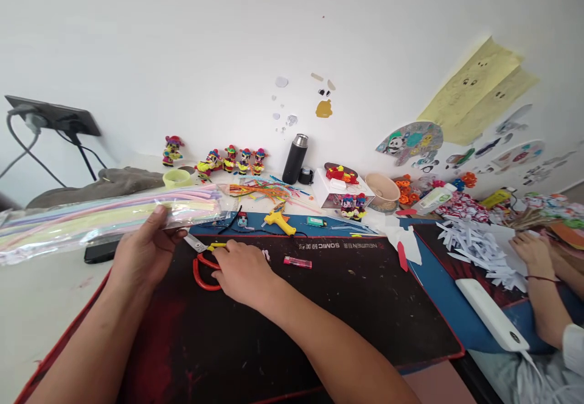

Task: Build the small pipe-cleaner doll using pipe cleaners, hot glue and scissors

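Observation:
My left hand (145,249) is closed on a long clear plastic bag (104,216) of pastel strips, its thumb on top of the bag. The bag stretches out to the left edge of the view. Just right of it, my right hand (241,268) has its fingers bent around the handles of red-handled scissors (201,273), whose blades point up and left towards the bag. A yellow strip-like piece shows beside the blades. Beyond my right hand lie a pink lighter (297,262) and a yellow glue gun (280,222) on the dark mat (356,306).
Small colourful figures (245,160), a black thermos (295,159) and a white box (341,190) stand along the wall. A phone (98,252) lies under the bag. At right, another person's hand (531,249) touches white paper strips (479,252) near a white device (491,314).

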`<control>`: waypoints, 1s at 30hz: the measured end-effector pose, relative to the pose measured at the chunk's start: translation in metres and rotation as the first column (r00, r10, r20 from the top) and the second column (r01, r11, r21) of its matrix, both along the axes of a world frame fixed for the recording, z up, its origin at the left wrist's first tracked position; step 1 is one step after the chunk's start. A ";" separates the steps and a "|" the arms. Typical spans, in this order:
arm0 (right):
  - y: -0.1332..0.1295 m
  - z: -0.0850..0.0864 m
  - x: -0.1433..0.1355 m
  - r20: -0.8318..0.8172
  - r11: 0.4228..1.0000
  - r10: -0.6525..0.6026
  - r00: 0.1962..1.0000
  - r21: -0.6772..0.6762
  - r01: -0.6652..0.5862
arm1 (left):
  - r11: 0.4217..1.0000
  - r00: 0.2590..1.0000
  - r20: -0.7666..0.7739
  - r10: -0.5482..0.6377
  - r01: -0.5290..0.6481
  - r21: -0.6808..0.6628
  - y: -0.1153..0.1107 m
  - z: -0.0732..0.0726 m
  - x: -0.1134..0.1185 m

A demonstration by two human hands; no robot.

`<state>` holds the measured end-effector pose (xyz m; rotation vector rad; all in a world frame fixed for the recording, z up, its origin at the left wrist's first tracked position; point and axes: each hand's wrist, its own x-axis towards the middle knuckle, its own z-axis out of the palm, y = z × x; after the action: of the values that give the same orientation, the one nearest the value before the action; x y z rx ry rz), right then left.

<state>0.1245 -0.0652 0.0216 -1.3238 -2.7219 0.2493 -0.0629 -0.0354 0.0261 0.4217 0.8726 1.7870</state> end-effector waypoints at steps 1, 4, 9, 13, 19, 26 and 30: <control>0.001 -0.002 -0.002 0.001 1.000 -0.001 1.000 -0.001 0.001 | 1.000 1.000 0.003 -0.003 0.003 0.002 0.000 0.000 -0.001; 0.004 -0.005 -0.006 -0.053 0.999 -0.009 0.999 -0.038 0.007 | 1.000 1.000 0.019 -0.017 0.017 0.009 0.001 0.001 -0.003; 0.003 -0.009 -0.004 -0.297 0.975 -0.148 0.943 -0.206 0.088 | 0.999 0.997 0.060 -0.044 0.043 0.012 -0.003 0.011 -0.006; 0.004 -0.019 0.004 -0.556 0.912 -0.326 0.765 -0.398 0.100 | 0.991 0.988 0.083 -0.128 0.130 -0.018 -0.006 0.015 -0.006; 0.007 -0.025 0.017 -0.749 0.826 -0.514 0.417 -0.564 0.005 | 0.971 0.970 0.076 -0.232 0.236 -0.047 -0.004 0.003 -0.003; -0.007 -0.019 0.025 -0.761 0.738 -0.613 0.212 -0.647 -0.190 | 0.909 0.910 -0.003 -0.416 0.415 -0.048 -0.008 -0.002 0.006; -0.016 -0.019 0.022 -0.733 0.681 -0.663 0.152 -0.675 -0.282 | 0.878 0.879 -0.015 -0.476 0.474 -0.066 -0.011 -0.005 0.009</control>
<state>0.1468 -0.0814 0.0023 -0.9490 -1.1494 1.6206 -0.0535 -0.0460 0.0208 0.5720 0.7617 1.2985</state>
